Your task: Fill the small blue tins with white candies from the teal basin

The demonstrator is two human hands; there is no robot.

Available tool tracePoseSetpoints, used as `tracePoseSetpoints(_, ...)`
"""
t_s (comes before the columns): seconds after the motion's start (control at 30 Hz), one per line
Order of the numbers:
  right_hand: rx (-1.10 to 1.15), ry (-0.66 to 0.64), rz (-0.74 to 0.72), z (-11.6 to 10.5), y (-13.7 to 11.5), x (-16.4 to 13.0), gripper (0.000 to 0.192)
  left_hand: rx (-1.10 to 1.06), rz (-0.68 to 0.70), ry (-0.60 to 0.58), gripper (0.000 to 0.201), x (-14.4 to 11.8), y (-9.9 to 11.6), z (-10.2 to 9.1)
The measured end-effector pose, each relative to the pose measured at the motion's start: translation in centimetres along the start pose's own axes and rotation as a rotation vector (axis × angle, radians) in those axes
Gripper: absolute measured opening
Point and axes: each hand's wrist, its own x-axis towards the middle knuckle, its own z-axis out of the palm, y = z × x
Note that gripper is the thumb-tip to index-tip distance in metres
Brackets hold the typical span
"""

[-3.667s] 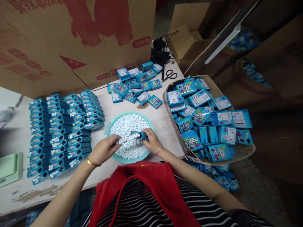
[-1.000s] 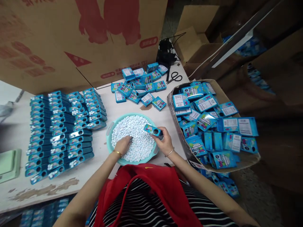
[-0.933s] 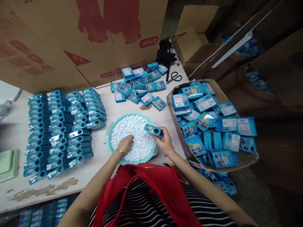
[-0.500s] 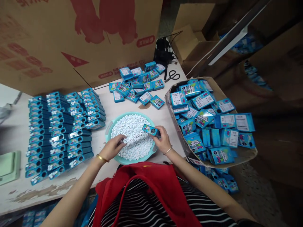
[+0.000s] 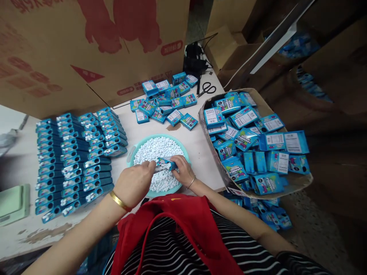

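Both hands at a small blue box over a basin of white tablets.
Cardboard wall (image 5: 86, 49) behind; carton of packets (image 5: 289, 181) right; filled rows (image 5: 77, 156) left; teal basin (image 5: 183, 151) centre. Right hand (image 5: 183, 172) pinches the blue box (image 5: 164, 165); left hand (image 5: 136, 183), fingers curled, meets its open end.

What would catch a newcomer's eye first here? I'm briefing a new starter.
Mid-table, a round teal basin heaped with small white tablets; over it the left hand and right hand hold a small blue box. On the left lie neat rows of blue boxes; on the right, a brown cardboard carton overflows with flat blue packets.
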Motion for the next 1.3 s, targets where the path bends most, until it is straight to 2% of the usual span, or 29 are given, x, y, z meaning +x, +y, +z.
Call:
tracePoseSetpoints(0.07,0.007,-0.001,0.016,0.0,0.1,-0.1,0.042,0.003,0.014,0.019,0.025,-0.4,0.8,-0.5)
tracePoseSetpoints(0.13,0.022,0.006,0.026,0.0,0.2,-0.2,0.042,-0.011,0.037,0.030,0.026,-0.6,0.7,-0.8)
tracePoseSetpoints(0.23,0.054,0.028,0.054,-0.4,0.6,-0.4,0.040,-0.020,-0.005,0.090,0.023,-0.4,-1.6,0.3)
tracePoseSetpoints(0.33,0.079,0.070,0.127,-1.3,1.0,-0.5,0.035,-0.025,-0.106,0.091,0.023,0.8,-5.6,4.0)
tracePoseSetpoints(0.43,0.103,0.127,0.195,-2.5,1.4,-0.5,0.028,-0.153,-0.100,-0.046,0.018,2.9,-8.0,9.9)
tracePoseSetpoints(0.5,0.105,0.150,0.236,-3.1,1.6,-0.4,0.027,-0.283,-0.052,-0.071,0.018,4.7,-7.7,13.6)
tracePoseSetpoints(0.57,0.106,0.160,0.285,-3.4,1.8,-0.4,0.027,-0.373,-0.008,-0.050,0.020,6.6,-6.0,16.4)
tracePoseSetpoints(0.63,0.115,0.175,0.334,-3.6,1.9,-0.4,0.029,-0.432,0.013,-0.019,0.024,8.3,-4.1,18.0)
tracePoseSetpoints(0.7,0.127,0.196,0.371,-3.6,1.9,-0.5,0.030,-0.486,0.016,0.008,0.027,9.4,-2.7,18.8)
tracePoseSetpoints(0.8,0.132,0.222,0.396,-3.7,1.9,-0.7,0.031,-0.560,0.041,0.033,0.028,9.4,-2.6,18.8)
tracePoseSetpoints(0.93,0.113,0.216,0.400,-3.8,2.1,-1.0,0.031,-0.642,0.103,0.076,0.031,7.1,-4.5,17.1)
tracePoseSetpoints(1.03,0.089,0.189,0.347,-3.5,2.3,-1.2,0.031,-0.684,0.160,0.148,0.031,4.9,-5.8,14.7)
tracePoseSetpoints(1.13,0.049,0.143,0.233,-2.9,2.1,-1.2,0.028,-0.664,0.206,0.204,0.031,3.2,-6.3,11.7)
tracePoseSetpoints(1.3,0.007,0.039,0.084,-1.5,1.3,-0.9,0.036,-0.440,0.253,0.174,0.026,1.6,-5.6,6.5)
